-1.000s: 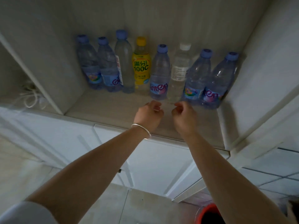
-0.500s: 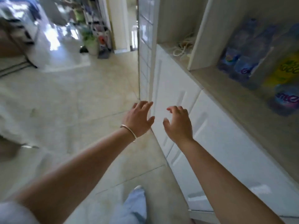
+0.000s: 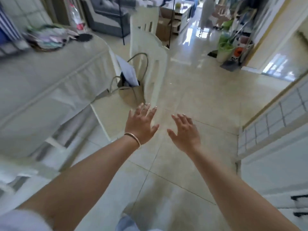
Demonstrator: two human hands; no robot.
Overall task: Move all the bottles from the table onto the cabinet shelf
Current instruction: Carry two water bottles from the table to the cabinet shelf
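No bottle could be made out anywhere in the view; the worktop (image 3: 50,72), draped in a pale cloth with a gathered, pleated edge, filled the left side, and the only things on it were a blurred heap of folded cloth or paper (image 3: 50,39) and a flat dark round disc (image 3: 85,37) at its far end. The cabinet (image 3: 273,135) showed only as a white panelled slice along the right edge, its shelf out of sight. Both hands were empty and held out over the floor: the left hand (image 3: 141,125) had its fingers spread wide, with a thin metal bangle (image 3: 133,138) round the wrist, and the right hand (image 3: 185,130) was likewise splayed, palm down, the two near each other but apart. Beneath them lay glossy cream floor tiles (image 3: 191,84) with thin dark joints, catching window glare farther off. A white slatted chair (image 3: 150,52) stood just beside the worktop, and a tan woven bag (image 3: 131,95) with looped handles rested on its seat, pale blue fabric poking from it. A green bin (image 3: 225,49) and cluttered shelving at the far right were too smeared by motion to read, and no writing was legible anywhere. A pale sleeve (image 3: 18,220) was cut off at the lower left corner.
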